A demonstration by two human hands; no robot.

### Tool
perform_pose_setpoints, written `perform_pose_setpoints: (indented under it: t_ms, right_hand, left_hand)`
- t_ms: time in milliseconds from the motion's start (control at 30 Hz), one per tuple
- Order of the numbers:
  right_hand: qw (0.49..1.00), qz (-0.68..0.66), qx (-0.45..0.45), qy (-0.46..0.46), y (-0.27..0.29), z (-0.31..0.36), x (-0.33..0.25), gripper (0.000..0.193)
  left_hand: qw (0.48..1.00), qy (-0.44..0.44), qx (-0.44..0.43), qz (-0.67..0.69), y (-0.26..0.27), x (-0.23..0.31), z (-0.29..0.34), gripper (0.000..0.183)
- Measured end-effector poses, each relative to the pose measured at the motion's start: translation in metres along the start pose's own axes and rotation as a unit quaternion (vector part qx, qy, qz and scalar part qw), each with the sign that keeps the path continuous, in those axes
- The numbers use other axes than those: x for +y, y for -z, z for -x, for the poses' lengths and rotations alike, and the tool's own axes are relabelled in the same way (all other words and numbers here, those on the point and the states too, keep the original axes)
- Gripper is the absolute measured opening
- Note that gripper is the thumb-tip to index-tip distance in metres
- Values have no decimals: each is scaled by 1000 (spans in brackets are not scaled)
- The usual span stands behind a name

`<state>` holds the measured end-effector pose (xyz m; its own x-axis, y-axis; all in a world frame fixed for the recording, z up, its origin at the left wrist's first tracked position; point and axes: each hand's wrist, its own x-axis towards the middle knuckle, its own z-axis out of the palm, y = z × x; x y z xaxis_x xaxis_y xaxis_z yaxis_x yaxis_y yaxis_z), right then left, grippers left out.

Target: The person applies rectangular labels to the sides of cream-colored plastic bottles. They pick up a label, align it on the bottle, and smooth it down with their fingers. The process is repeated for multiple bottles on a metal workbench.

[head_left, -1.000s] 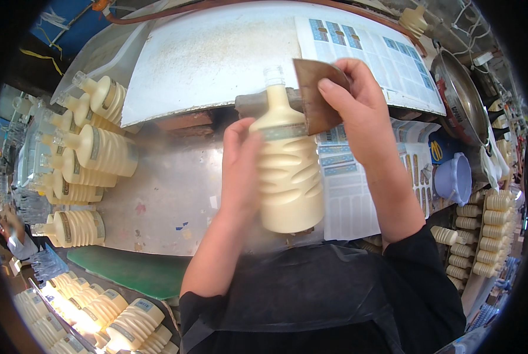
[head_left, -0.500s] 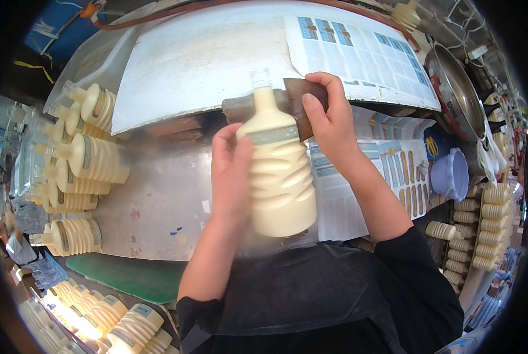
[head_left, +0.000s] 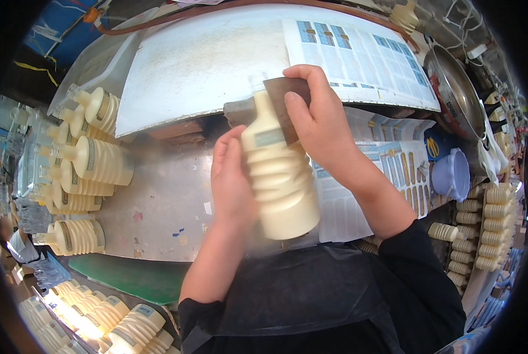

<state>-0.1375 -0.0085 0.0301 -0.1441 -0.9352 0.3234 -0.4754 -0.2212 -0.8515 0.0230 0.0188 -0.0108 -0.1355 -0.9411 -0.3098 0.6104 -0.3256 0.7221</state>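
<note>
Stretching across the scene, a metal worktop (head_left: 157,206) meets a white panel (head_left: 211,65) on its far side. Label sheets, one at the panel's far right (head_left: 364,62) and another on the right of the worktop (head_left: 340,209), carry blue strips beside blank spaces, suggesting some have been used while others remain. Banded cream bottles (head_left: 104,162) lie heaped at left, apparently labelled already. At centre, a ribbed cream bottle (head_left: 284,194) points its clear neck far and its base near. The right hand (head_left: 320,118) pinches a brown flat scraper (head_left: 283,106) between thumb and fingers, its edge against the bottle's shoulder. The left hand (head_left: 231,180) is at the bottle's left side, fingers curled; whether they grip cannot be told. A blue-grey label (head_left: 268,138) sits on the shoulder, so this bottle looks partly done, with smoothing probably left.
</note>
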Motion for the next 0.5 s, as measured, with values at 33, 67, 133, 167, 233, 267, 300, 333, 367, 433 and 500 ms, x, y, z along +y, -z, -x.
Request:
perform_pose_setpoints:
  t_ms: [33, 67, 133, 167, 233, 267, 300, 333, 367, 433, 500]
  right_hand:
    - [1000, 24, -3, 16, -4, -1, -6, 30]
    - [999, 41, -13, 14, -8, -2, -14, 29]
    - [996, 75, -37, 11, -16, -1, -31, 28]
    - [994, 99, -26, 45, -24, 0, -30, 26]
    - [989, 129, -44, 63, -24, 0, -35, 26]
    - [986, 143, -54, 72, -24, 0, -36, 26]
    - [985, 151, -48, 64, -22, -1, -36, 26]
    - [985, 159, -42, 56, -19, -3, -34, 27]
    - [984, 166, -36, 47, -18, -4, -33, 27]
    - [985, 159, -44, 49, -19, -5, -35, 31]
    - [986, 149, -50, 47, -22, -4, -37, 31]
  left_hand:
    - [1000, 0, -1, 4, -3, 0, 3, 29]
    - [1000, 0, -2, 8, -7, 1, 5, 30]
    - [1000, -9, 23, -11, -17, 3, 10, 32]
    - [999, -14, 27, -23, -17, 3, 11, 32]
    - [997, -20, 38, -61, -18, 5, 11, 35]
    - [998, -21, 30, -51, -16, 4, 10, 35]
    - [999, -25, 23, -42, -12, 2, 9, 35]
    - [999, -28, 16, -33, -10, 2, 8, 36]
    - [999, -28, 25, -29, -12, 2, 8, 36]
    - [999, -23, 42, -24, -16, 1, 8, 36]
    - [994, -29, 46, -96, -13, 2, 9, 38]
